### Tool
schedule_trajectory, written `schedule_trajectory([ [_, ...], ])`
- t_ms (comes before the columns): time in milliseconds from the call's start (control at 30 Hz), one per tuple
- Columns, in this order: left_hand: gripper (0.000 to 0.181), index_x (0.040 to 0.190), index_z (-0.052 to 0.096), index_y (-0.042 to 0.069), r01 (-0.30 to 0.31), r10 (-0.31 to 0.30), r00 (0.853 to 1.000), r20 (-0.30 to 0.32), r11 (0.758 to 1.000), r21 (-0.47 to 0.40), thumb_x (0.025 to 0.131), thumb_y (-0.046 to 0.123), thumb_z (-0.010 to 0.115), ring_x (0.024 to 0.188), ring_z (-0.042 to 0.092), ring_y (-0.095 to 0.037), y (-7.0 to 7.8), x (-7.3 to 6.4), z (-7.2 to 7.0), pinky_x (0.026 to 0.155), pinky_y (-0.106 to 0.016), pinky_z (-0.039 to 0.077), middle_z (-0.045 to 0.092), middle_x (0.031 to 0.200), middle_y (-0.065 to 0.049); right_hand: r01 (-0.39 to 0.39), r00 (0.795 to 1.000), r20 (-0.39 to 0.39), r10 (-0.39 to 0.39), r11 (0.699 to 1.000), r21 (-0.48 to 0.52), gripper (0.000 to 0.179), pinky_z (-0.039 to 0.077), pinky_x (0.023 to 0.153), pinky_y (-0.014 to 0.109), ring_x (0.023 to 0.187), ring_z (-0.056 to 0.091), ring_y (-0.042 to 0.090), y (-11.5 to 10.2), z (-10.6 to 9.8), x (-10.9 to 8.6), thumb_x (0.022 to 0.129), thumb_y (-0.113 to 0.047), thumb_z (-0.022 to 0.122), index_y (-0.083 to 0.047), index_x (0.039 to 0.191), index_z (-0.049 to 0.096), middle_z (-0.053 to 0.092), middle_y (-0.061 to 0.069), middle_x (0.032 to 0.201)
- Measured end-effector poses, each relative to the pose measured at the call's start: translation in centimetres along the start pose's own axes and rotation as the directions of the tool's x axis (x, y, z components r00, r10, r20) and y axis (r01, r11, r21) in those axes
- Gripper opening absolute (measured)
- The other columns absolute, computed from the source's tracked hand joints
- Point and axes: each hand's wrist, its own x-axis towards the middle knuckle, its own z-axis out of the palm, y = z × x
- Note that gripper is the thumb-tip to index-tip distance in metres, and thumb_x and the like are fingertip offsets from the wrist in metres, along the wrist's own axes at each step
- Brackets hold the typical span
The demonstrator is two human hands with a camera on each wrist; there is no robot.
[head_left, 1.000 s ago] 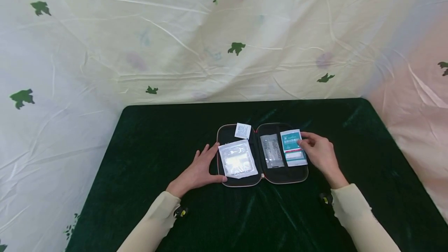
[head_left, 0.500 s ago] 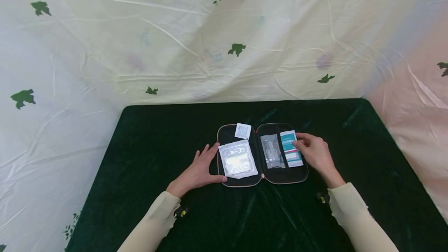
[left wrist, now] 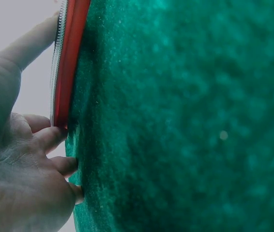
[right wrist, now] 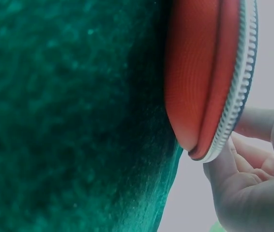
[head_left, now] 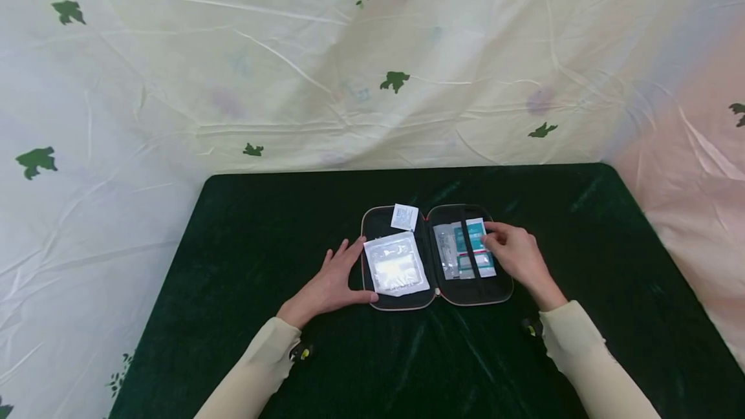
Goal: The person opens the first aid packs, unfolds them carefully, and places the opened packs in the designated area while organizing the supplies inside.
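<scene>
An unzipped case, black inside and red outside, lies spread flat on the table. My right hand pinches the right edge of a teal-and-white packet, which sits under a black elastic strap in the right half. Beside it, partly covered, is a clear plastic packet. On the left half lie a large white packet and a small white sachet. With fingers spread, my left hand rests against the case's left edge; the left wrist view shows its fingers at the zipper.
A dark green velvet cloth covers the table. Behind it hangs a pale curtain with green leaf shapes. In the right wrist view the case's red side stands above the cloth.
My right hand has moved left, sliding the teal-and-white packet under the strap and over part of the clear packet. My left hand has stayed in place.
</scene>
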Motion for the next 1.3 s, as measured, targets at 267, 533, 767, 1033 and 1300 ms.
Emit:
schedule_trajectory([
  [267,0.112,0.167,0.017,0.018,-0.003,0.003,1.000,-0.010,1.000,-0.006,0.084,0.055,0.082,0.160,0.004,-0.029,0.0,0.0,0.0,0.126,-0.056,0.000,0.018,0.173,-0.003,0.016,1.000,0.022,-0.016,1.000,-0.018,0.046,0.048,0.072,0.034,0.090,0.063,0.026,-0.5,0.5,0.3,0.106,-0.018,0.058,0.003,0.146,0.054,0.070,0.020,0.113],
  [533,0.112,0.167,0.017,0.018,-0.006,0.006,1.000,-0.012,1.000,-0.001,0.084,0.055,0.082,0.160,0.003,-0.028,-0.1,0.0,0.0,0.126,-0.056,-0.001,0.018,0.173,-0.002,-0.001,1.000,0.017,0.002,1.000,-0.024,0.043,0.050,0.076,0.036,0.097,0.066,0.028,-0.9,0.8,0.2,0.106,-0.018,0.058,0.003,0.144,0.056,0.071,0.022,0.117],
  [767,0.111,0.167,0.017,0.018,-0.014,0.014,1.000,-0.014,1.000,-0.002,0.084,0.055,0.082,0.160,0.004,-0.029,-0.3,0.1,0.1,0.126,-0.057,-0.001,0.018,0.173,-0.002,0.001,1.000,0.013,-0.001,1.000,0.009,0.039,0.051,0.070,0.031,0.086,0.068,0.022,-0.8,1.3,0.3,0.106,-0.017,0.059,0.002,0.139,0.060,0.071,0.019,0.112],
  [1033,0.111,0.167,0.017,0.019,-0.013,0.013,1.000,-0.003,1.000,0.003,0.084,0.056,0.081,0.160,0.003,-0.029,-0.3,0.2,0.1,0.126,-0.056,-0.001,0.018,0.173,-0.002,0.021,1.000,0.018,-0.022,1.000,0.011,0.038,0.050,0.070,0.034,0.086,0.065,0.022,-0.8,1.4,0.4,0.106,-0.016,0.059,0.001,0.140,0.060,0.068,0.019,0.114],
  [1300,0.111,0.167,0.017,0.019,-0.006,0.006,1.000,0.002,1.000,0.007,0.084,0.057,0.081,0.160,0.003,-0.029,-0.2,0.2,0.0,0.126,-0.056,-0.001,0.017,0.173,-0.002,0.015,1.000,0.024,-0.015,1.000,0.020,0.037,0.050,0.073,0.034,0.090,0.064,0.023,-1.3,1.3,0.2,0.107,-0.017,0.058,0.002,0.138,0.062,0.070,0.020,0.117],
])
